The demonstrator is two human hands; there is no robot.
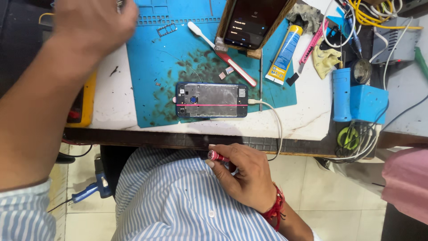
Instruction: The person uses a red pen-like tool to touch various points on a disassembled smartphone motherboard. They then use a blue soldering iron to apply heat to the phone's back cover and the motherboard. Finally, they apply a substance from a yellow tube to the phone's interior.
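Note:
An opened phone body (211, 100) with bare metal inside lies on a stained blue work mat (156, 76), a white cable (275, 120) plugged into its right end. My right hand (243, 172) rests low over my striped shirt, below the bench edge, shut on a small red-tipped tool (217, 155). My left hand (91, 20) is raised at the far left over the mat's upper corner; it is blurred and whether it holds anything is not clear.
A second phone with a lit screen (252, 20) leans in a wooden stand. A toothbrush (220, 51), a yellow and blue glue tube (284, 53), a pink cutter (310, 46), a blue soldering stand (359, 100) and tangled cables sit around. A hot glue gun (91, 189) lies on the floor.

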